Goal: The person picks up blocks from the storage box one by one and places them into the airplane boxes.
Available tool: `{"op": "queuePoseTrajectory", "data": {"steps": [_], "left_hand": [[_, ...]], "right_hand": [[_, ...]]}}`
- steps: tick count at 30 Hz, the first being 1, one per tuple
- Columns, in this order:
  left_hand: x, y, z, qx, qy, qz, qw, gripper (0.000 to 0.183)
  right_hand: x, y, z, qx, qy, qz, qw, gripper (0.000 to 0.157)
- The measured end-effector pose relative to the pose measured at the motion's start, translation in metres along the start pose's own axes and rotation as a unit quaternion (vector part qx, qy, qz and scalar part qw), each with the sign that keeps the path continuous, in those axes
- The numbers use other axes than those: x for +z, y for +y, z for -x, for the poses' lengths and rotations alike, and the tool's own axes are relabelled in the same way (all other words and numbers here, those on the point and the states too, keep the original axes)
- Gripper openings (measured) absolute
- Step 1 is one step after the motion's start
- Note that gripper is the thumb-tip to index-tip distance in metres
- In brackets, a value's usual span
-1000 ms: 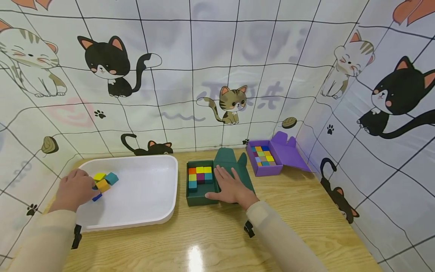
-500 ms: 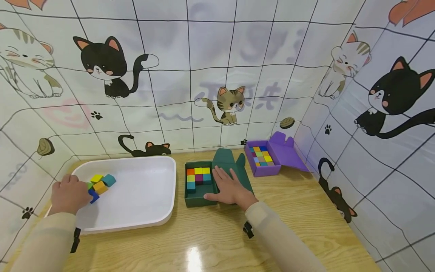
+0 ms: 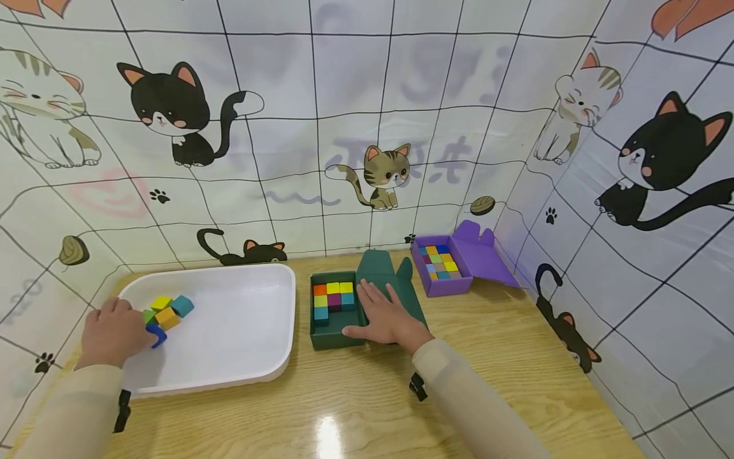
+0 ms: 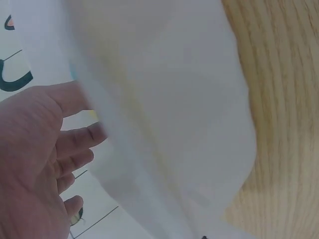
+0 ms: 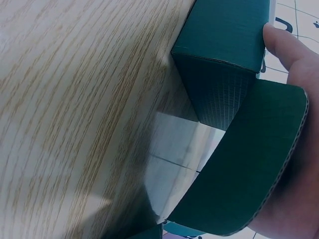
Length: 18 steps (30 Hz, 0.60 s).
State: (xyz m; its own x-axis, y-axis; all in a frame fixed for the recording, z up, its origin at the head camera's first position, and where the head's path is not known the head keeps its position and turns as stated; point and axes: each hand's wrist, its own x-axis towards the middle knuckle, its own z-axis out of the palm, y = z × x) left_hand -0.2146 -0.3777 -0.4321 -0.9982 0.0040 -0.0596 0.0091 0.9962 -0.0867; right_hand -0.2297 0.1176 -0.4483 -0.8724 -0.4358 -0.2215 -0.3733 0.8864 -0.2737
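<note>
In the head view, my left hand (image 3: pixel 111 333) reaches into a white tray (image 3: pixel 241 357) at the left. Its thumb and fingers pinch a blue cube (image 3: pixel 157 336), partly covered by the thumb. Close beside it lie a yellow cube (image 3: pixel 162 303), an orange-yellow cube (image 3: pixel 167 318), a green cube (image 3: pixel 149 316) and a teal cube (image 3: pixel 182 306). The tray wall hides the fingertips in the left wrist view. My right hand (image 3: pixel 385 313) rests with spread fingers on the opened lid (image 3: pixel 410 299) of a green box (image 3: pixel 338 342). Several coloured cubes sit in the box's back and left part.
Behind and to the right stands a purple box (image 3: pixel 450 288), filled with coloured cubes, its lid (image 3: pixel 487 260) folded open to the right. Everything rests on a wooden table (image 3: pixel 367 408). A cat-patterned sheet (image 3: pixel 287 146) encloses the back and sides.
My left hand has drawn slightly left, uncovering the green cube, and its thumb now covers part of the blue cube. The right hand stays on the green lid. The head view shifts slightly.
</note>
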Motion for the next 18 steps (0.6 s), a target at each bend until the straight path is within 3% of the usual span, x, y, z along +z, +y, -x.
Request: {"op": "queuePoseTrajectory", "data": {"steps": [4,10,18], "left_hand": [[-0.008,-0.001,0.0,0.006,0.005,0.001,1.0,0.05],[-0.022,0.01,0.004,0.027,0.014,0.008,0.9995,0.047],[-0.04,0.043,0.003,0.078,0.036,0.009,0.9963,0.036]], "right_hand": [[0.0,-0.001,0.0,0.0,-0.001,0.001,1.0,0.101],[-0.002,-0.002,0.001,-0.003,-0.001,0.002,1.0,0.1],[-0.002,-0.003,0.001,0.001,-0.004,0.006,1.0,0.1]]}}
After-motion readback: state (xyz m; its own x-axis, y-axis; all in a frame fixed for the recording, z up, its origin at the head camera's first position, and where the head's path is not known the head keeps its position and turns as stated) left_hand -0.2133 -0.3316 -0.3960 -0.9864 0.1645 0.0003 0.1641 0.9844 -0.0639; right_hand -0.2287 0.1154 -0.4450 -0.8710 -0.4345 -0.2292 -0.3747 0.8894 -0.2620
